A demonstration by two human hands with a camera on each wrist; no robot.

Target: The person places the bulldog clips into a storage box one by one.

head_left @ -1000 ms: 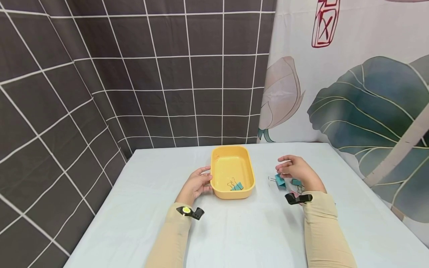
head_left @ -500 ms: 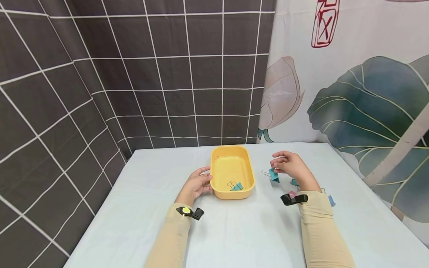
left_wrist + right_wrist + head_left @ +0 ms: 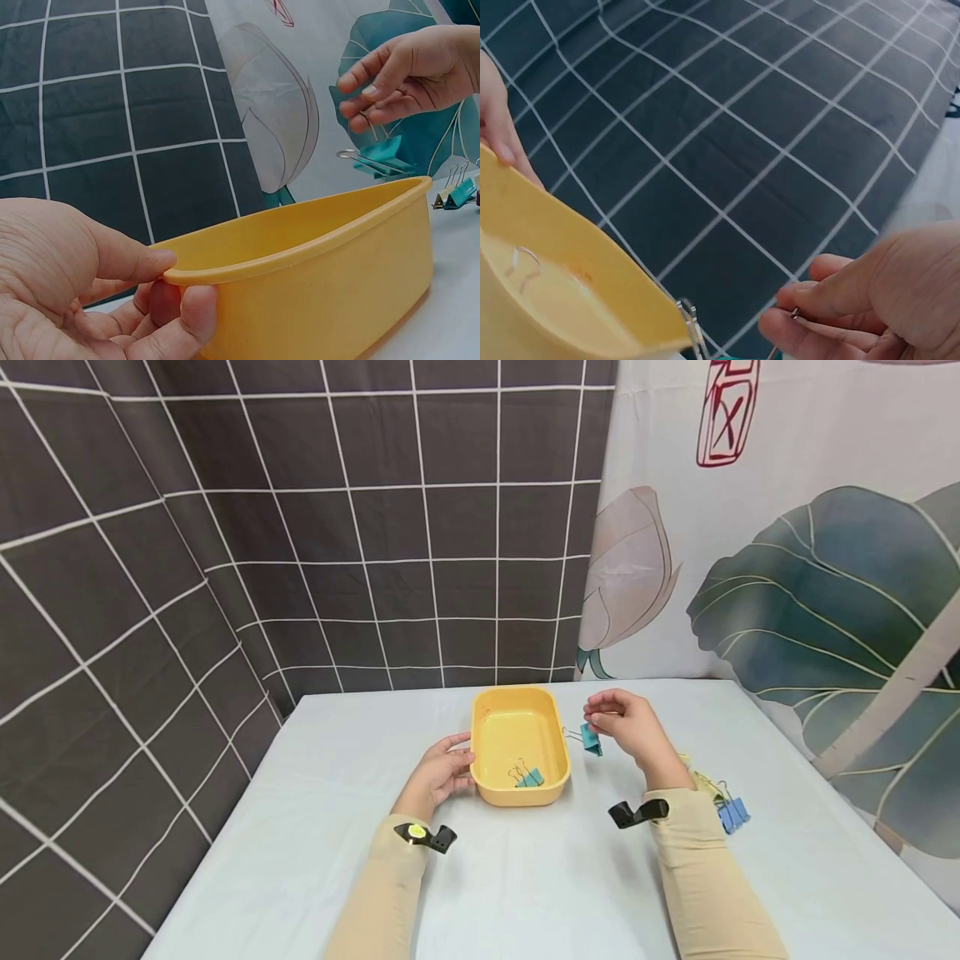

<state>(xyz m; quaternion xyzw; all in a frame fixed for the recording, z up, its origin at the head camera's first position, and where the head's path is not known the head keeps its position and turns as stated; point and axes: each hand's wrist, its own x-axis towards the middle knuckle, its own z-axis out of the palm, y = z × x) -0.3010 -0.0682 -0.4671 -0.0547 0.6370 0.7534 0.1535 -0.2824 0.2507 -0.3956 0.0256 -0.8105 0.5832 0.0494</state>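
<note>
Just right of a yellow rounded-rectangular plastic tub (image 3: 521, 797), the right hand (image 3: 628, 727) pinches a teal metal binder clip (image 3: 591, 741) by a wire handle.
The left hand (image 3: 441, 770) grips the tub's left rim between thumb and fingers; a second teal clip (image 3: 532, 778) lies inside. A blue metal binder clip (image 3: 732, 816) sits beside the tan right sleeve (image 3: 705, 868).

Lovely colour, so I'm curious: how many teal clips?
3 visible: one teal clip in the yellow tray, a second teal clip held by the right hand, a third teal clip on the table. Others may be hidden.
</note>
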